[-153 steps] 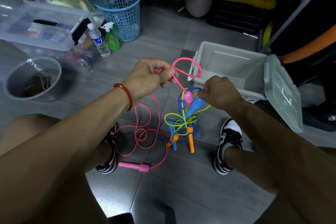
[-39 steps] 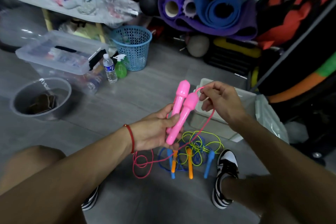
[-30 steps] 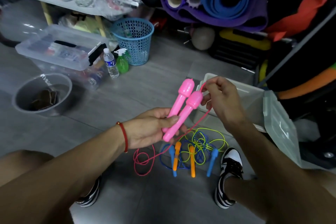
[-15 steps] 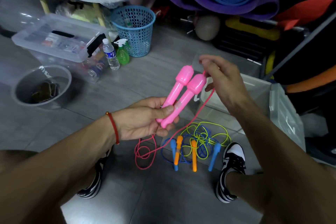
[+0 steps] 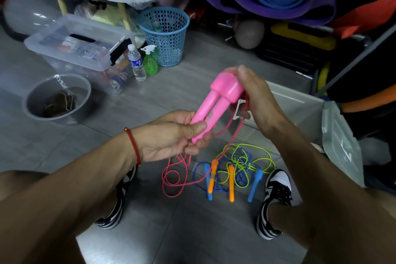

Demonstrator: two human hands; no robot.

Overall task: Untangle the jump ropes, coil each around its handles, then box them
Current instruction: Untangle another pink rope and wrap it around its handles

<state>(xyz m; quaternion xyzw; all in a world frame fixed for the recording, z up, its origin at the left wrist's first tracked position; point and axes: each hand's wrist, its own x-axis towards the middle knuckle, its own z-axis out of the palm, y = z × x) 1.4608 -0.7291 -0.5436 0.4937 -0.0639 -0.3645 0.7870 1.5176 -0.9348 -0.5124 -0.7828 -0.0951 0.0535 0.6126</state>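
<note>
**Desk:** What has changed since half a second back?

**Operator:** I see the right hand (image 5: 255,100) has dropped from above the pink handles (image 5: 216,103) onto their bulbous tops, fingers curled over them and pinching the pink rope (image 5: 233,135). The left hand (image 5: 171,135) still grips the two handles' lower ends, thumb across them. They stand side by side, tilted, above the floor. The rope's loose run falls to a loop on the tiles.

**Desk:** And the other ropes?

**Operator:** Unmoved: the blue rope (image 5: 198,178) and yellow-green rope (image 5: 255,156) lie tangled between my shoes, with orange handles (image 5: 231,184) and blue handles (image 5: 255,184) among them. The open grey box (image 5: 300,103) sits just behind the right hand.

**Desk:** Any writing?

**Operator:** The water bottle (image 5: 137,64) carries a blue label, unreadable. White lettering on the grey bowl (image 5: 57,96) rim is too blurred to tell.
</note>
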